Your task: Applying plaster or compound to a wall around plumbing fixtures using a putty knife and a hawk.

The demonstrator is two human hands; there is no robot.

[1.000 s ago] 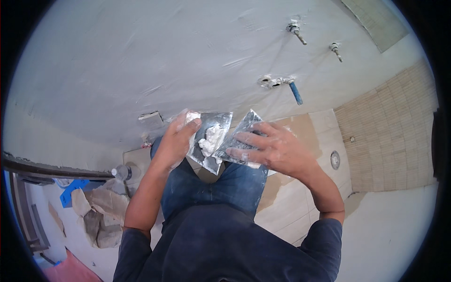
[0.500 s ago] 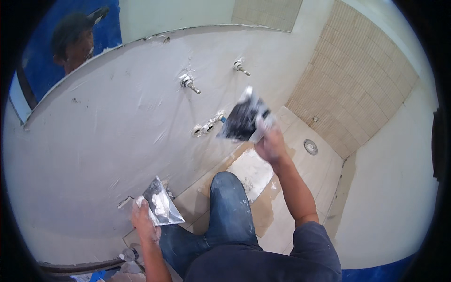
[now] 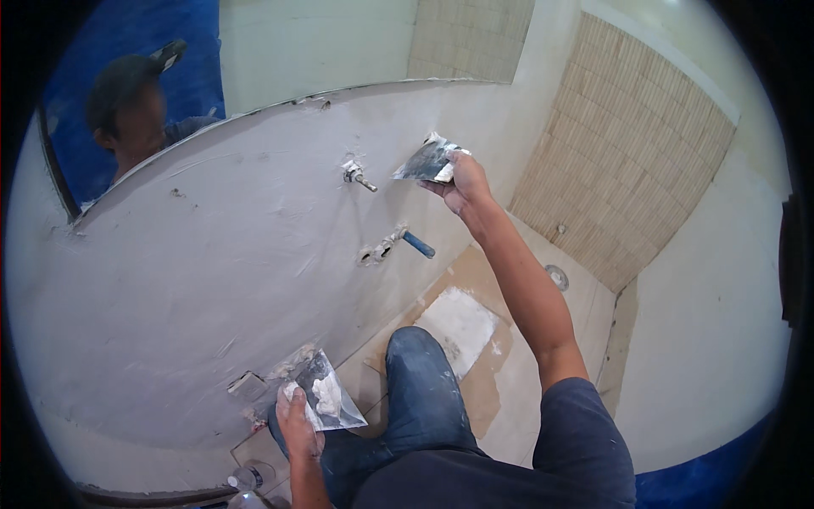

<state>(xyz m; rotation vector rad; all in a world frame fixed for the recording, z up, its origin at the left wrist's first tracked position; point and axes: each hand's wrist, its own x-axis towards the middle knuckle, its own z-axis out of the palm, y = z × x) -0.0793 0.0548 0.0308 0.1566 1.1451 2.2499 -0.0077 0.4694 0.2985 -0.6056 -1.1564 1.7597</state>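
Observation:
My left hand (image 3: 298,428) is closed round the handle of a broad metal putty knife (image 3: 349,412), low beside my thigh. A lump of white plaster (image 3: 326,395) sits on its blade. Out ahead, my right hand (image 3: 466,185) grips a second broad putty knife (image 3: 419,162), its blade smeared white and held at the grey wall (image 3: 229,263). Just left of that blade a metal valve stem (image 3: 362,176) sticks out of the wall. Another stem is hidden behind my right hand and the tool. Below them, a blue pipe stub (image 3: 419,245) juts out.
A mirror (image 3: 314,42) edges the wall top, reflecting a person in a cap. Beige ribbed tiles (image 3: 627,153) cover the far right wall, with a round floor drain (image 3: 557,276) below. A white-coated patch (image 3: 458,329) lies on brown cardboard (image 3: 483,403). Clear plastic bottles (image 3: 246,478) stand lower left.
My right hand has moved forward and up with its putty knife, from above the floor patch to the wall by the valve stems. The left putty knife stays low, still loaded with plaster.

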